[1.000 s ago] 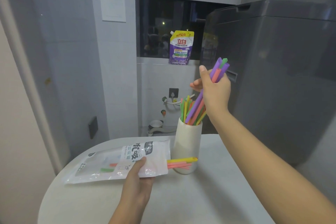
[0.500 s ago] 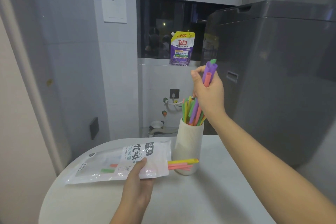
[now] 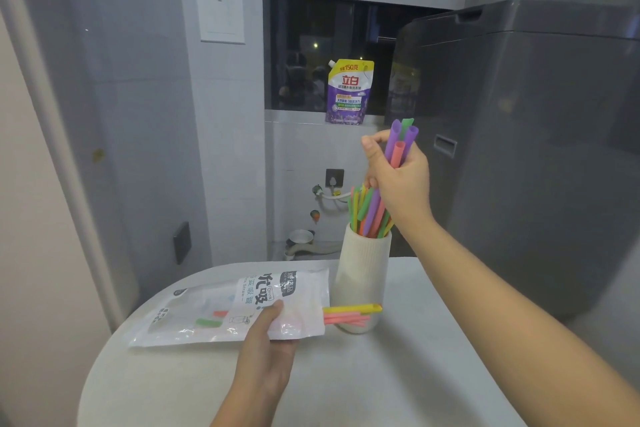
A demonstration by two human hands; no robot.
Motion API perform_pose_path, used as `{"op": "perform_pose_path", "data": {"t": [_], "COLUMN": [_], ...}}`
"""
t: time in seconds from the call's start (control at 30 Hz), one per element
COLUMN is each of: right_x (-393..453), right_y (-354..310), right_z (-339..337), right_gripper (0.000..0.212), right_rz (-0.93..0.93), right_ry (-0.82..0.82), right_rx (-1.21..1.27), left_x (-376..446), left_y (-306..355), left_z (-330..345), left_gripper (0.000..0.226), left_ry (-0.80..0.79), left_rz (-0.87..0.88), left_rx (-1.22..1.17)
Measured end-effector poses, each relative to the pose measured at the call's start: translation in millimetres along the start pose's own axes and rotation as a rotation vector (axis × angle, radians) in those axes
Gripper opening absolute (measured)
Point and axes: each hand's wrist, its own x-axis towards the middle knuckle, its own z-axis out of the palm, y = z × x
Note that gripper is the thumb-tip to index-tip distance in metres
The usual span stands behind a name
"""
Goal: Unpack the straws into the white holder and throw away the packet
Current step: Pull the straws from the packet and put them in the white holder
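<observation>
A ribbed white holder (image 3: 362,279) stands upright on the round white table (image 3: 381,378), with several coloured straws in it. My right hand (image 3: 401,180) is closed around a small bunch of straws (image 3: 400,146), purple, green and pink, whose lower ends reach down into the holder. My left hand (image 3: 265,354) grips the clear and white straw packet (image 3: 221,312) and holds it flat just above the table, left of the holder. A few pink and yellow straws (image 3: 349,314) stick out of the packet's open right end, in front of the holder's base.
A tall grey appliance (image 3: 526,149) fills the right side behind the table. A purple detergent pouch (image 3: 348,94) stands on the window sill. Wall tiles, a tap and an outlet lie beyond the table's far edge.
My right hand has lowered the bunch of straws into the holder and turned it more upright. My left hand and the packet have stayed in place.
</observation>
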Motion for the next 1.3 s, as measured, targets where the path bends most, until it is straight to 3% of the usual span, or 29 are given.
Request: {"op": "perform_pose_path", "data": {"t": [0.13,0.3,0.67,0.87,1.03,1.3], "right_x": [-6.1,-7.5,-7.5,-3.8,-0.2,-2.5], "right_y": [5.7,9.7,4.4,2.8,6.5,9.3], "right_z": [0.4,0.9,-4.0,-8.8,-11.1,-10.6], "right_gripper": [0.017,0.021,0.009,0.016,0.008,0.015], "right_rz": [0.006,0.032,-0.110,-0.087,-0.081,-0.020], "right_ry": [-0.048,0.011,-0.056,-0.131,-0.160,-0.186], "right_rx": [-0.024,-0.010,0.023,0.066,-0.006,-0.013], "left_x": [0.8,1.2,0.1,1.8,1.8,3.6], "left_y": [-1.3,-0.7,0.4,1.2,1.5,0.9], "left_z": [-0.3,-0.1,1.3,-0.6,-0.5,-1.6], "left_gripper": [0.054,0.051,0.046,0.037,0.025,0.031], "left_ry": [0.011,0.018,0.009,-0.013,-0.026,-0.014], "left_rz": [-0.001,0.013,0.012,0.010,0.001,0.023], "left_rx": [-0.002,-0.009,-0.012,0.009,0.020,0.049]}}
